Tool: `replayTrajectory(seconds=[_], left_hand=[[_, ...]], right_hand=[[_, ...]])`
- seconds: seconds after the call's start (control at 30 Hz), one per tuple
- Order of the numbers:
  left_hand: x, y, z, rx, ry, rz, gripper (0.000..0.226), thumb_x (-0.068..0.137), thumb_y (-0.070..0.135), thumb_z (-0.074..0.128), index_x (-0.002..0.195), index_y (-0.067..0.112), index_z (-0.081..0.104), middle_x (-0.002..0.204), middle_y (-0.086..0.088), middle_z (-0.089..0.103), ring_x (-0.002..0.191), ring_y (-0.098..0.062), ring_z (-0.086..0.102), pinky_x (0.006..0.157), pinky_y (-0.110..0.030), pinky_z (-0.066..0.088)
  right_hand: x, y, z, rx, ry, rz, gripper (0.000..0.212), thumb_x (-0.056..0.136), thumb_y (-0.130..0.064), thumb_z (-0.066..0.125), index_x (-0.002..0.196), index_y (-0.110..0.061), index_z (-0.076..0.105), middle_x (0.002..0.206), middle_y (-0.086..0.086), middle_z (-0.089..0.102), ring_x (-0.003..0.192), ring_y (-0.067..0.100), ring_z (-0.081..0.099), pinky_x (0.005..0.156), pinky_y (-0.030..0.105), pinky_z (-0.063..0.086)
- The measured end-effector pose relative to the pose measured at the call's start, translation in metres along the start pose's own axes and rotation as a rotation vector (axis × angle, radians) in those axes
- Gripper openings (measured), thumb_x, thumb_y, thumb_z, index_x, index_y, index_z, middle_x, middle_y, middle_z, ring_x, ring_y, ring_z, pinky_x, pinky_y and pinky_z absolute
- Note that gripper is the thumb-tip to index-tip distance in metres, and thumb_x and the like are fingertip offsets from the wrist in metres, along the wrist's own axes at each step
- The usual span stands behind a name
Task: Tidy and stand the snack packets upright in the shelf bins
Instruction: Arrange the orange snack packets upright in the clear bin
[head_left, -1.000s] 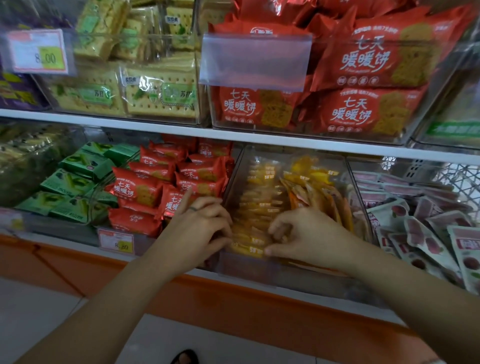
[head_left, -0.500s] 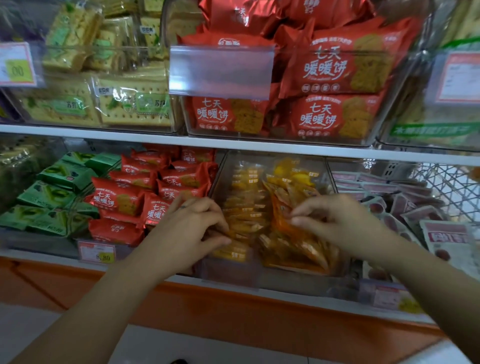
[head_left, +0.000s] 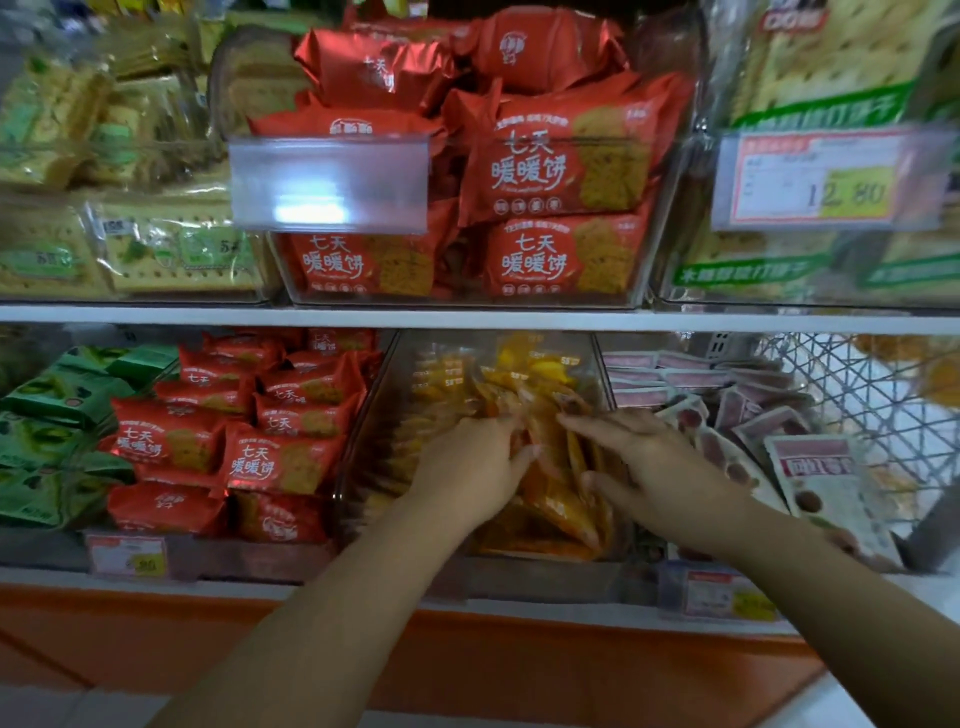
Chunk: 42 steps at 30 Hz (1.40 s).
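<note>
A clear bin (head_left: 370, 436) on the lower shelf holds orange snack packets (head_left: 553, 499) in two rows. The right row leans in a loose, tilted bunch. My left hand (head_left: 467, 470) comes at that bunch from the left, its fingers curled against the packets' edges. My right hand (head_left: 657, 467) is on the bunch's right side, fingers stretched over the packet tops and thumb below, pinching them. The bunch sits squeezed between both hands. The fingertips are partly hidden among the packets.
Red biscuit packets (head_left: 270, 431) fill the bin to the left, green packets (head_left: 47, 441) beyond them. White and pink packets (head_left: 810, 478) lie to the right beside a wire basket (head_left: 852, 395). The upper shelf (head_left: 467, 316) carries more bins and a price tag (head_left: 826, 179).
My left hand has left the left row and moved right onto the leaning bunch. My right hand has shifted down onto the bunch's right side. The view has moved closer to the shelf.
</note>
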<state>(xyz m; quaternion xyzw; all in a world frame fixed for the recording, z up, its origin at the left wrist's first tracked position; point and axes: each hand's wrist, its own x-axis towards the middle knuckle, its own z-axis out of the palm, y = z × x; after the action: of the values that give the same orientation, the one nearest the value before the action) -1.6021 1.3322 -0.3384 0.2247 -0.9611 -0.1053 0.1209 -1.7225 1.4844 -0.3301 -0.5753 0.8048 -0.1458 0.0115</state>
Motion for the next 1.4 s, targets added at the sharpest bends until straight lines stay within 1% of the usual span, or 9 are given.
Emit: replayTrajectory(seconds=[0.2, 0.4, 0.63, 0.8, 0.97, 1.13, 1.2, 1.3, 1.4], left_hand=[[0.027, 0.001, 0.001, 0.241, -0.057, -0.159, 0.038, 0.095, 0.048, 0.043, 0.121, 0.024, 0.056, 0.111, -0.002, 0.064, 0.103, -0.024, 0.060, 0.073, -0.033, 0.043], [0.038, 0.008, 0.003, 0.123, -0.073, -0.180, 0.036, 0.093, 0.055, 0.039, 0.113, 0.034, 0.061, 0.110, 0.005, 0.064, 0.099, -0.019, 0.061, 0.074, -0.032, 0.049], [0.029, 0.028, 0.008, -0.180, -0.008, -0.194, 0.029, 0.088, 0.037, 0.054, 0.062, 0.026, 0.051, 0.076, 0.007, 0.060, 0.079, -0.017, 0.061, 0.062, -0.028, 0.044], [0.000, 0.026, -0.023, -0.564, 0.112, -0.168, 0.019, 0.093, 0.024, 0.049, 0.079, 0.016, 0.059, 0.074, 0.002, 0.060, 0.067, -0.011, 0.056, 0.058, -0.023, 0.039], [-0.033, 0.024, -0.017, -0.954, 0.192, -0.214, 0.027, 0.094, 0.019, 0.048, 0.069, 0.012, 0.051, 0.066, -0.002, 0.052, 0.061, -0.009, 0.051, 0.065, -0.029, 0.040], [-0.040, 0.039, -0.002, -1.182, 0.169, -0.163, 0.030, 0.077, 0.048, 0.059, 0.059, 0.025, 0.059, 0.125, -0.018, 0.053, 0.115, -0.027, 0.054, 0.091, -0.047, 0.051], [-0.041, 0.040, 0.001, -1.145, 0.180, -0.141, 0.028, 0.075, 0.053, 0.059, 0.065, 0.028, 0.063, 0.141, -0.005, 0.043, 0.127, -0.018, 0.045, 0.095, -0.048, 0.048], [-0.040, 0.039, 0.004, -1.056, 0.170, -0.041, 0.020, 0.089, 0.043, 0.054, 0.077, 0.034, 0.068, 0.145, 0.026, 0.031, 0.130, 0.010, 0.030, 0.105, -0.032, 0.040], [-0.037, 0.040, 0.004, -0.933, 0.188, -0.005, 0.012, 0.092, 0.027, 0.058, 0.089, 0.038, 0.061, 0.146, 0.022, 0.031, 0.120, 0.022, 0.029, 0.091, 0.002, 0.030]], right_hand=[[0.004, 0.011, 0.002, 0.057, 0.095, 0.024, 0.045, 0.083, -0.062, 0.039, 0.112, -0.034, 0.060, 0.130, -0.009, 0.051, 0.124, 0.016, 0.040, 0.105, 0.038, 0.031], [-0.003, 0.010, 0.005, 0.153, 0.138, 0.065, 0.043, 0.076, -0.071, 0.042, 0.089, -0.032, 0.054, 0.094, -0.016, 0.056, 0.105, 0.008, 0.041, 0.091, 0.035, 0.036], [-0.001, -0.003, 0.003, 0.211, 0.262, 0.107, 0.029, 0.073, -0.012, 0.065, 0.068, -0.033, 0.046, 0.070, -0.014, 0.050, 0.082, 0.004, 0.038, 0.074, 0.026, 0.034], [-0.025, -0.001, -0.013, 0.630, 0.546, 0.191, 0.028, 0.080, 0.002, 0.056, 0.072, -0.024, 0.052, 0.065, 0.001, 0.057, 0.056, 0.018, 0.053, 0.049, 0.024, 0.041], [-0.036, -0.017, 0.002, 0.811, 0.678, 0.151, 0.032, 0.086, 0.004, 0.057, 0.076, -0.026, 0.053, 0.071, 0.001, 0.057, 0.065, 0.014, 0.055, 0.056, 0.018, 0.044], [-0.038, -0.042, 0.020, 0.910, 0.566, 0.020, 0.026, 0.087, -0.003, 0.060, 0.101, -0.024, 0.058, 0.088, -0.008, 0.062, 0.086, 0.005, 0.061, 0.074, 0.022, 0.052], [-0.036, -0.045, 0.022, 1.015, 0.497, 0.025, 0.035, 0.088, 0.000, 0.057, 0.117, -0.020, 0.055, 0.107, -0.009, 0.064, 0.103, 0.006, 0.062, 0.087, 0.026, 0.053], [-0.032, -0.042, 0.017, 1.194, 0.448, 0.060, 0.034, 0.090, -0.001, 0.053, 0.120, -0.017, 0.055, 0.113, -0.002, 0.067, 0.106, 0.010, 0.063, 0.088, 0.031, 0.054], [-0.028, -0.033, 0.011, 1.489, 0.397, 0.099, 0.039, 0.082, -0.024, 0.063, 0.119, -0.014, 0.055, 0.105, -0.001, 0.070, 0.093, 0.013, 0.066, 0.079, 0.032, 0.057]])
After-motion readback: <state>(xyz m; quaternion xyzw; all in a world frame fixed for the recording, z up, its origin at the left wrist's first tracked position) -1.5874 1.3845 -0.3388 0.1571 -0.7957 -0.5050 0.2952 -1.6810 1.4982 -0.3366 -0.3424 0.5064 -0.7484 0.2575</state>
